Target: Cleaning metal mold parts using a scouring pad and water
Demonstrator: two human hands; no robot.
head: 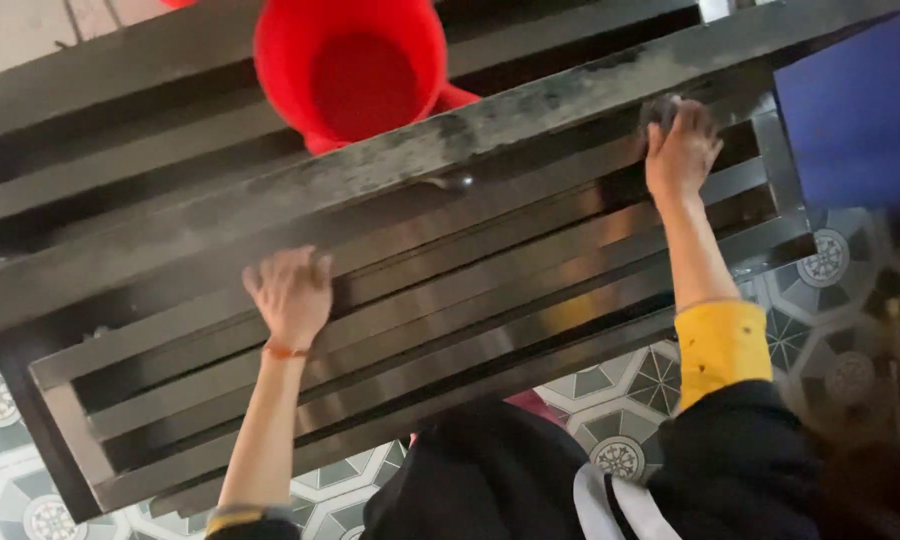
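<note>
My right hand (682, 148) presses a dark pad (660, 108) on the rack's (470, 300) far edge; left hand (292, 293) lies flat, empty. Slipping could tip the red bucket (355, 70).

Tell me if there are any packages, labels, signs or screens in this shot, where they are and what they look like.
None show in this view.
The left hand and right hand rest on a dark metal slatted frame.
A red bucket sits behind it; a plain blue panel at upper right bears no marking.
</note>
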